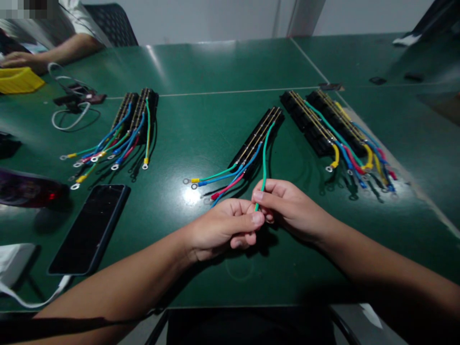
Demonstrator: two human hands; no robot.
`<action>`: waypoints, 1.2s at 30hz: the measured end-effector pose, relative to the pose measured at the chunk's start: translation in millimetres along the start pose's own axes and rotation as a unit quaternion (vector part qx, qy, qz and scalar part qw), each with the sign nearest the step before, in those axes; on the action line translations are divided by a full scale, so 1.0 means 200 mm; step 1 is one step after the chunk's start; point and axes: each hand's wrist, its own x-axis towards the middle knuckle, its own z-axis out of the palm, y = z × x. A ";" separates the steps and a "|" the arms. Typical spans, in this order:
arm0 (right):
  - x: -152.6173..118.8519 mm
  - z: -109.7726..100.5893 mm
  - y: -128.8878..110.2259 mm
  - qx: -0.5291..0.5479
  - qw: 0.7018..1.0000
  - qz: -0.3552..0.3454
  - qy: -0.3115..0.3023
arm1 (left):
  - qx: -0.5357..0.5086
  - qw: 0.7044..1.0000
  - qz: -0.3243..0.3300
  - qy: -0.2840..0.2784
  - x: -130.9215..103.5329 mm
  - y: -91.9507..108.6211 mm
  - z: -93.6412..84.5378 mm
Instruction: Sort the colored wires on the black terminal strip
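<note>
My left hand [230, 225] pinches the near end of a green wire [265, 158], whose tip is hidden in the fingers. Just above it, my right hand [283, 203] grips the same wire between thumb and fingers. The wire runs up to the far end of a black terminal block [247, 143] with brass-coloured strips, lying slantwise on the table. From the block's near end come a green wire with a yellow-sleeved ring lug [194, 180], blue wires [219, 180] and a red wire [230, 186], fanned out left of my hands.
Wired blocks lie at left [143, 115] and right [316, 120] on the green table [201, 120]. A phone [89, 230] on a white cable, a dark bottle [28, 189] and a white adapter [14, 263] are at left. Another person's arm [68, 50] rests near a yellow bin [21, 80].
</note>
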 end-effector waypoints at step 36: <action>0.00 0.00 0.00 0.001 1.000 -0.003 0.007 | 0.007 1.000 -0.011 0.001 0.00 0.00 0.00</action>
